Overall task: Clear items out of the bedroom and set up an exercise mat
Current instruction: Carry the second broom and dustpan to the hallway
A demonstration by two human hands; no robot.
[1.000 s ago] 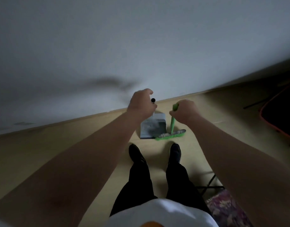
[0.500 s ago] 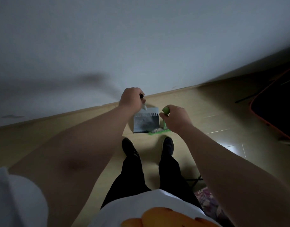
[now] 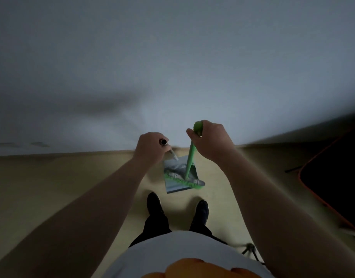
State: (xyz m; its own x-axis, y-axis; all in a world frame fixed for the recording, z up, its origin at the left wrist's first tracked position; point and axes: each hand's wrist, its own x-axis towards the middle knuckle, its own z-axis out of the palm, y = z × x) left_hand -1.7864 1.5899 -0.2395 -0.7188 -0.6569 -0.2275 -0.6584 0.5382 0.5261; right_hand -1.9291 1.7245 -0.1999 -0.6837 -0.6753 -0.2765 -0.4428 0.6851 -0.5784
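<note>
I stand facing a pale wall. My left hand (image 3: 150,149) grips the top of a thin pale handle that runs down to a grey dustpan (image 3: 175,183) on the floor. My right hand (image 3: 210,141) grips the top of a green broom (image 3: 190,159). The broom's green head lies across the dustpan's mouth, just ahead of my two black shoes (image 3: 154,205). A black mat with an orange edge (image 3: 333,177) lies on the floor at the right, partly cut off by the frame.
The pale wall (image 3: 172,77) meets the beige wood floor (image 3: 52,187) right behind the dustpan. A small dark stand (image 3: 250,249) sits on the floor near my right side. A thin dark rod (image 3: 293,169) lies beside the mat.
My right hand has risen and moved right with the broom, and the broom head now lies over the dustpan. The view has turned, leaving the wall base level.
</note>
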